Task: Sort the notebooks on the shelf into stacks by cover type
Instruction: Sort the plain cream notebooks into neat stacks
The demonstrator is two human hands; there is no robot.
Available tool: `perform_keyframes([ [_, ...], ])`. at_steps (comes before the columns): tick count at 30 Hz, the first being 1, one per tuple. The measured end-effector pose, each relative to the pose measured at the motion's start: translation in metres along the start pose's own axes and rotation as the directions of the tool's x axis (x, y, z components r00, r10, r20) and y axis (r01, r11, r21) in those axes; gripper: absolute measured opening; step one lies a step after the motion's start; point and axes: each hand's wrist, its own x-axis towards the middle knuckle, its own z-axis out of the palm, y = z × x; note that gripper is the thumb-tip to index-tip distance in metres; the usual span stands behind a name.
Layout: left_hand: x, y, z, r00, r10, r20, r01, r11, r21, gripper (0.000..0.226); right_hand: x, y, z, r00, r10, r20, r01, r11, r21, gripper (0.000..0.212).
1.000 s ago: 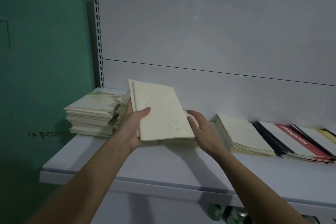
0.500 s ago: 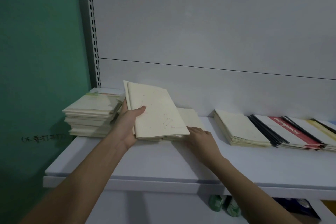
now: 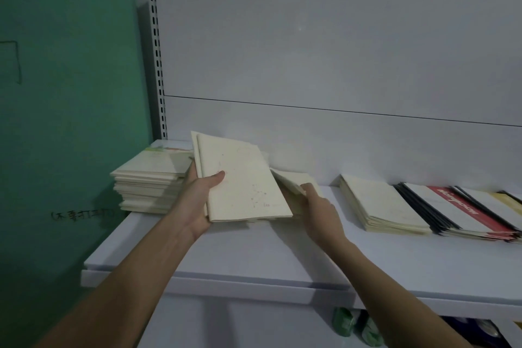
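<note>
— Two hands are busy here. What is the left hand (image 3: 197,203) doing?

— It grips a few cream notebooks (image 3: 243,181) by their left edge. The thumb lies on the top cover and the fingers curl under. The bundle is lifted a bit and tilts up at the back, over the white shelf (image 3: 254,257).

— And the right hand (image 3: 316,206)?

— It pinches the edge of another cream notebook (image 3: 293,181). That one sits just to the right of the held bundle and partly under it. Its near edge is raised by the fingertips. I cannot tell how many books lie under it.

— Where are the other books?

— A tall stack of pale notebooks (image 3: 149,178) sits at the left end of the shelf, close to the green wall (image 3: 65,93). The top one has a bit of green on its cover. The held bundle touches or nearly touches that stack; I cannot tell which.

— And on the right?

— A low pile of cream notebooks (image 3: 381,206) lies flat there, well apart from the hands. Just beside it, fanned out, are notebooks with black spines (image 3: 423,212), and one has a red band (image 3: 457,206) with white letters.

— Anything below?

— Some green things (image 3: 343,322) show under the shelf, too dark to name.
</note>
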Motion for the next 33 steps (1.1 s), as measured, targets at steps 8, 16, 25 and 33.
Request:
perform_keyframes([
  [8,-0.007,-0.029,0.037,1.0,-0.007,-0.028,0.008,1.0,0.027,0.048,-0.012,-0.026,-0.074,0.959,-0.095,-0.268,0.191,0.912,0.362,0.045],
  [16,-0.015,-0.062,0.103,0.999,-0.045,0.016,0.045,0.998,0.038,0.044,-0.042,0.014,-0.072,0.878,-0.458,0.137,0.406,0.866,0.293,0.057],
  [25,-0.002,-0.114,0.16,0.993,-0.114,-0.017,0.114,0.992,0.051,0.052,-0.035,0.105,-0.114,0.998,0.059,0.022,-0.061,0.833,0.549,0.047],
  [33,0.024,-0.157,0.227,0.976,-0.212,-0.042,0.216,0.959,0.185,0.05,-0.008,0.183,-0.137,0.849,0.341,0.403,-0.51,0.328,0.796,0.026],
])
